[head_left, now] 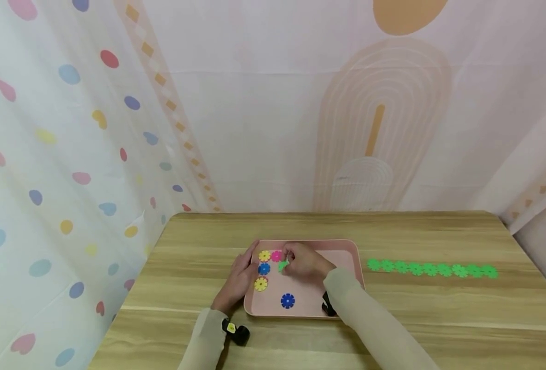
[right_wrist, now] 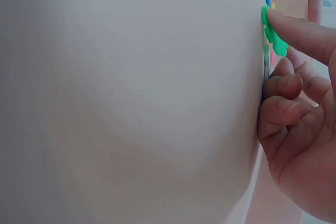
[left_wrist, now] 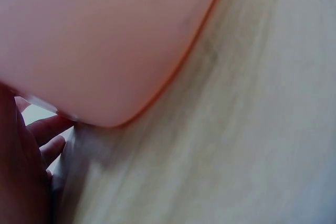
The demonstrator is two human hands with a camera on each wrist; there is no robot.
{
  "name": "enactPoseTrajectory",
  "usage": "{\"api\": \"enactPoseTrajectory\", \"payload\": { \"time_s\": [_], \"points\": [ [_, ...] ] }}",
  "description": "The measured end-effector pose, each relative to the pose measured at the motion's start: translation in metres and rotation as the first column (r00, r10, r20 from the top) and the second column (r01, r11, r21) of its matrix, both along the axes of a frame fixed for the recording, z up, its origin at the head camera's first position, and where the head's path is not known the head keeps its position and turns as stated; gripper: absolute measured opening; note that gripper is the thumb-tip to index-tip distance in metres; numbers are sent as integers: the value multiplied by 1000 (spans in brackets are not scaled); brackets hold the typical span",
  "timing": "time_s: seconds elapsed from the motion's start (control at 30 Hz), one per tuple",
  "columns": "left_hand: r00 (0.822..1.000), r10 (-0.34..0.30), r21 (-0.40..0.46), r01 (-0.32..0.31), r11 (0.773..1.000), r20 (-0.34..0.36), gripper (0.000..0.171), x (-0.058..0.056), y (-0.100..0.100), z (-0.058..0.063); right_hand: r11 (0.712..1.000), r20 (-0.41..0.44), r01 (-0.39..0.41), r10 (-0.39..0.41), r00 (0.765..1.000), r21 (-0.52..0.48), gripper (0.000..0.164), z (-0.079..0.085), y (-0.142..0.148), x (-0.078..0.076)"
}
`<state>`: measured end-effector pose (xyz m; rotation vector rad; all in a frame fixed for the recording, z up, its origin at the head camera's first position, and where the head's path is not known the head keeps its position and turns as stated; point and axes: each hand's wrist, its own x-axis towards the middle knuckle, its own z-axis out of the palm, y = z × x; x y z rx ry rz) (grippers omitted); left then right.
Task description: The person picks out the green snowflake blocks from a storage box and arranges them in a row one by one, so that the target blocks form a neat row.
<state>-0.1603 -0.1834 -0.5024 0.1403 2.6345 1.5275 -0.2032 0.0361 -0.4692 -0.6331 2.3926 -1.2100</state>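
A pink tray (head_left: 309,309) lies on the table, and my left hand (head_left: 239,281) holds its left side, thumb over the rim and fingers along the outside. In the left wrist view, fingers (left_wrist: 50,129) show beside the tray's corner (left_wrist: 113,114). Inside the tray, my right hand (head_left: 304,259) pinches a green notched plastic disc (head_left: 282,265), low over the tray floor. The right wrist view has a fingertip at the edge of this green disc (right_wrist: 275,40), the other fingers curled. Near it lie a pink disc (head_left: 276,255), yellow discs (head_left: 261,283) and a light blue disc (head_left: 264,269).
A dark blue disc (head_left: 287,301) lies by itself toward the tray's front. Right of the tray, a row of several green discs (head_left: 430,269) stretches across the wooden table (head_left: 439,318). A patterned curtain (head_left: 263,128) hangs behind the table.
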Motion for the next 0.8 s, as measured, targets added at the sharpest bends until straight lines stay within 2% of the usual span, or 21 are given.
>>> {"api": "enactPoseTrajectory", "payload": {
  "time_s": [0.17, 0.5, 0.63, 0.8],
  "points": [
    [1000, 0, 14, 0, 1000, -2, 57, 1, 0, -1, 1000, -5, -27, 27, 1000, 1, 16, 0, 2, -1],
    [1000, -2, 13, 2, 1000, -20, 57, 2, 0, -4, 999, 27, -18, 18, 999, -31, 16, 2, 4, 0],
    [1000, -2, 27, 3, 1000, -17, 57, 1, 1, -4, 999, 13, -26, 26, 1000, -40, 15, 7, 7, 2],
    [1000, 1, 21, -1, 1000, -11, 57, 0, 0, -2, 998, 53, -21, 25, 998, -61, 18, 17, 16, 3]
  ]
}}
